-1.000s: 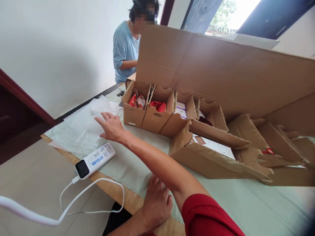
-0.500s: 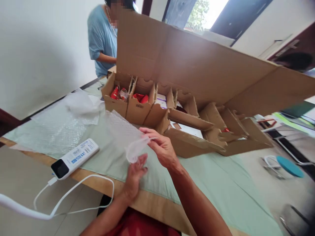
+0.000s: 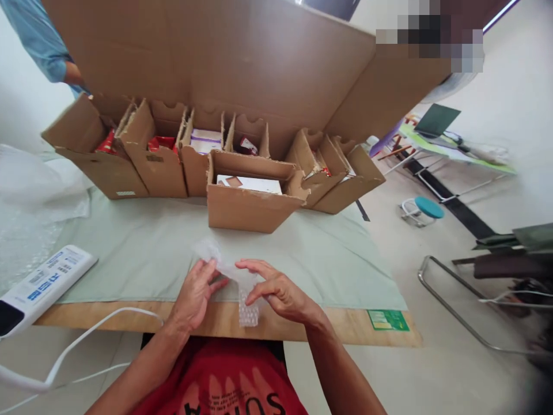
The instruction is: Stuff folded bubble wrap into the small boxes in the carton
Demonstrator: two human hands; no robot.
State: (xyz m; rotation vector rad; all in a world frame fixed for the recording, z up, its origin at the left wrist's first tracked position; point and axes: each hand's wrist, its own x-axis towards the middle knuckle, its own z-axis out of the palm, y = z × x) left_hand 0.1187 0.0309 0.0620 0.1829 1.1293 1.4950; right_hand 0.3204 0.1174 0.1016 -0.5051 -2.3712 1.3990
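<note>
A small strip of clear bubble wrap point(image 3: 247, 311) lies slanting between my hands, its lower end hanging over the table's front edge. My left hand point(image 3: 194, 294) pinches its upper left part with the fingertips. On the other side, my right hand point(image 3: 283, 293) has its index finger and thumb spread apart, the fingertips beside or lightly against the strip. Just beyond stands a cardboard bin point(image 3: 246, 210) with a flat white box point(image 3: 253, 184) inside.
Several cardboard bins point(image 3: 166, 173) with packets and boxes line the back under a tall cardboard panel point(image 3: 207, 57). At left are bubble wrap sheets point(image 3: 26, 213) and a white device point(image 3: 52, 282) with a cable. A person's blue sleeve point(image 3: 37, 40) shows top left. A teal stool point(image 3: 427, 207) stands right.
My view has swung to the right. The bubble wrap has come nearer the table's front edge. My left hand now pinches it, while my right hand's fingers have spread.
</note>
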